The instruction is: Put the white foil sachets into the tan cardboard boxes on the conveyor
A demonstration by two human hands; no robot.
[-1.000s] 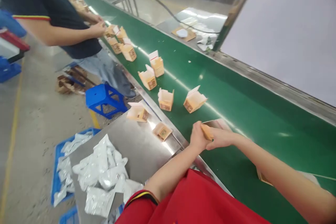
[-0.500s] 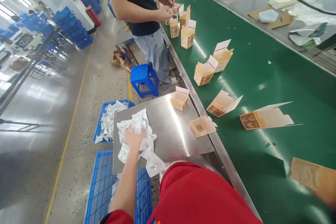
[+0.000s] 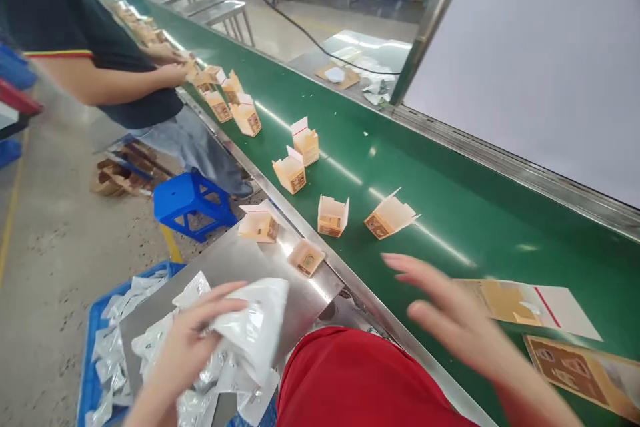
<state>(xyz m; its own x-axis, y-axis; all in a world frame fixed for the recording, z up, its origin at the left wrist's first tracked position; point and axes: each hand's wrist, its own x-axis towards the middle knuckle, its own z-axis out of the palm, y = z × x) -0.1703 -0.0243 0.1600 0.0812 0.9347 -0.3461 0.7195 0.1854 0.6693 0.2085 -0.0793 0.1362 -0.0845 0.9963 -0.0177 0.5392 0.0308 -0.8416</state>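
My left hand [image 3: 193,333] is closed on a white sachet [image 3: 257,327], lifted above the steel side table [image 3: 225,260]. Below it lies a pile of similar white sachets [image 3: 195,373]. My right hand [image 3: 445,313] is over the green belt with its fingers apart and nothing in them. Nearest to it are a flattened carton [image 3: 520,303] with a red strip and another brown carton [image 3: 575,370], partly cut off by the frame. Two open small boxes, one box [image 3: 260,225] and another box [image 3: 307,258], stand on the side table.
Several open cartons [image 3: 333,215] stand along the green conveyor belt [image 3: 400,167]. A co-worker [image 3: 115,73] handles boxes farther up the belt. A blue stool [image 3: 193,203] and a blue crate [image 3: 90,347] of sachets are on the left.
The view has swung to the right. My left hand has picked a sachet up from the pile. My right hand, formerly blurred at a carton by the right edge, is now free of it.
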